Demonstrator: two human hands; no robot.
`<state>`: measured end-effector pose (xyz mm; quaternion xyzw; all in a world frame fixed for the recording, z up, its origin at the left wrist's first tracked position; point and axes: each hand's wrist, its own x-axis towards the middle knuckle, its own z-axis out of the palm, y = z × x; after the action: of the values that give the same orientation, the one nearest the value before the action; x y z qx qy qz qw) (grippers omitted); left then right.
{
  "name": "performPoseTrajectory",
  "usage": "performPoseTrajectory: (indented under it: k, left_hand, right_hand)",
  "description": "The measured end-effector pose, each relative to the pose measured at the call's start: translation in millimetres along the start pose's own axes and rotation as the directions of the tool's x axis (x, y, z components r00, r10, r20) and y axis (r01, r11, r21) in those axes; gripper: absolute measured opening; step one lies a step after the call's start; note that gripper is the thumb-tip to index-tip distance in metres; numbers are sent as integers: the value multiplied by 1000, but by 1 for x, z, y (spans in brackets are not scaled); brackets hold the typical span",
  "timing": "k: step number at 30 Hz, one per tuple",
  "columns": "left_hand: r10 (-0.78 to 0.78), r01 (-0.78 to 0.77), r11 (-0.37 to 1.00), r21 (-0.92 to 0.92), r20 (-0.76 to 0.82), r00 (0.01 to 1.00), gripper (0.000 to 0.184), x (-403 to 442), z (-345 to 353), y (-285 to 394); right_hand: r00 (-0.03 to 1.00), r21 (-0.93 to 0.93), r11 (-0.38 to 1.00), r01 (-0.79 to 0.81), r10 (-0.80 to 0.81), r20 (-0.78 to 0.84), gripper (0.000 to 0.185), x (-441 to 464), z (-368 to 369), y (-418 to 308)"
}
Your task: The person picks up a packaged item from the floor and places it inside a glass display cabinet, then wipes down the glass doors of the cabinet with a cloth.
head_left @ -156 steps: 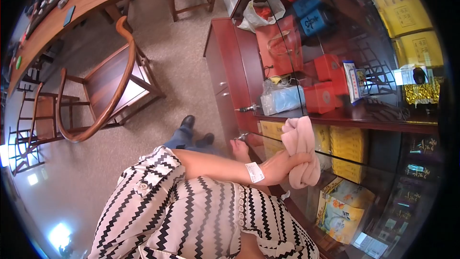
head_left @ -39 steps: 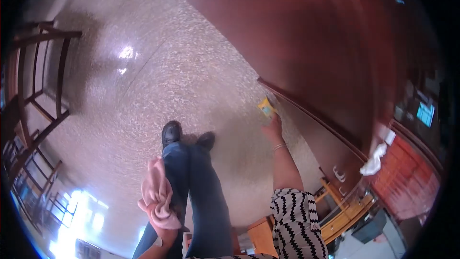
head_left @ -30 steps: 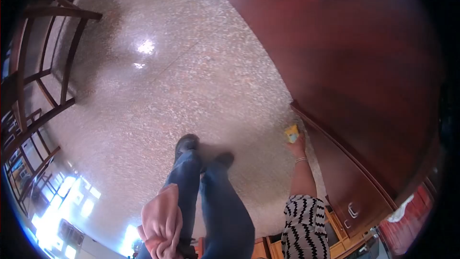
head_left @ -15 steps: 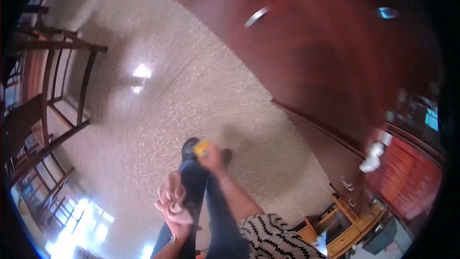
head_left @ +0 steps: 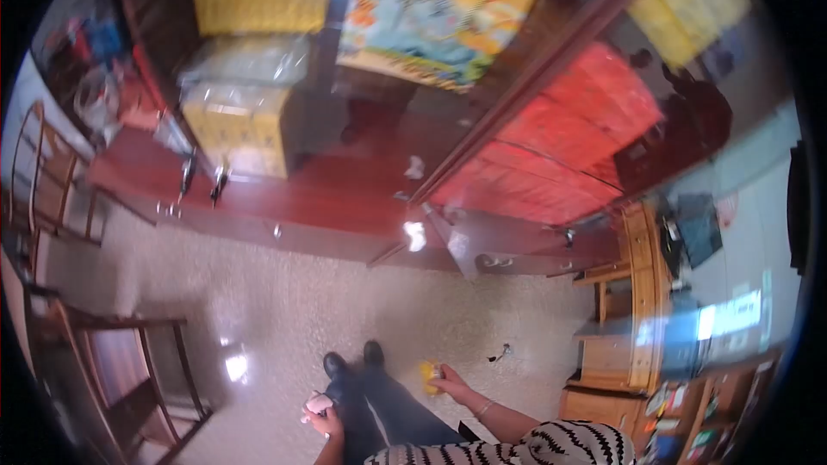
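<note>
Pink cloth (head_left: 316, 401) bunches within the left hand's (head_left: 325, 422) curled fingers, while the right hand's (head_left: 454, 384) closed fingers grip a yellow packet (head_left: 427, 374) jutting past their tips.

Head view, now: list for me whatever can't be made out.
All in the head view:
Print on the yellow packet: too small, partly covered by the right hand.
Exact grip of the left hand: small, partly hidden by the pink cloth.
Detail on the colourful printed panel: motion blur.
Identity of the white thing: blurred and overexposed.
Most of the left arm: cut off by the bottom edge.
</note>
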<state>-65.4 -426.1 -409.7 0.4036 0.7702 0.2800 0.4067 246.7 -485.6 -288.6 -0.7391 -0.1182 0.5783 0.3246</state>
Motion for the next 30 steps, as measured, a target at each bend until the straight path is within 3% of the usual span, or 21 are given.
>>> performPoseTrajectory:
  k: [4, 6, 7, 10, 13, 15, 18, 21, 24, 26, 27, 30]
  left_hand:
    - [170, -176, 984, 36, 133, 976, 66, 43, -25, 15]
    - [163, -167, 985, 36, 92, 982, 73, 65, -31, 15]
    - [154, -157, 987, 41, 62, 986, 76, 78, -32, 15]
    - [-68, 69, 993, 91, -12, 998, 76, 87, -37, 46]
    - [22, -24, 999, 48, 42, 999, 75, 90, -38, 47]
    - [245, -244, 962, 122, 7, 970, 70, 87, -34, 41]
    - [141, -157, 973, 169, 102, 985, 74, 54, -42, 75]
    - [-2, -50, 958, 284, 179, 984, 78, 37, -47, 113]
    - [143, -187, 953, 239, 192, 971, 79, 52, -48, 114]
    - [216, -244, 960, 138, 192, 957, 83, 65, -51, 113]
    - [240, -264, 951, 159, 156, 958, 77, 72, -53, 109]
    - [322, -335, 914, 229, 95, 942, 65, 87, -70, 99]
  right_hand:
    - [978, -202, 973, 114, -145, -147, 63, -53, -13, -2]
    - [951, -316, 931, 185, -250, -182, 67, -81, -4, -5]
    - [953, -299, 941, 160, -227, -202, 70, -87, -3, 4]
    - [957, -272, 957, 104, -171, -233, 75, -93, -11, 37]
    - [954, -295, 951, 92, -169, -247, 75, -94, -23, 50]
    - [935, -312, 945, 99, -196, -295, 72, -85, -30, 52]
    - [961, -390, 919, 48, -148, -232, 67, -54, -40, 58]
    - [963, -214, 961, 177, -214, -163, 63, -23, -38, 60]
    - [966, -161, 974, 157, -186, -181, 60, -5, -28, 46]
    - [944, -151, 953, 264, -287, -162, 57, -5, -18, 30]
    - [928, -145, 937, 318, -339, -157, 55, -6, -14, 19]
    - [962, -8, 972, 233, -232, -143, 52, -14, 5, -21]
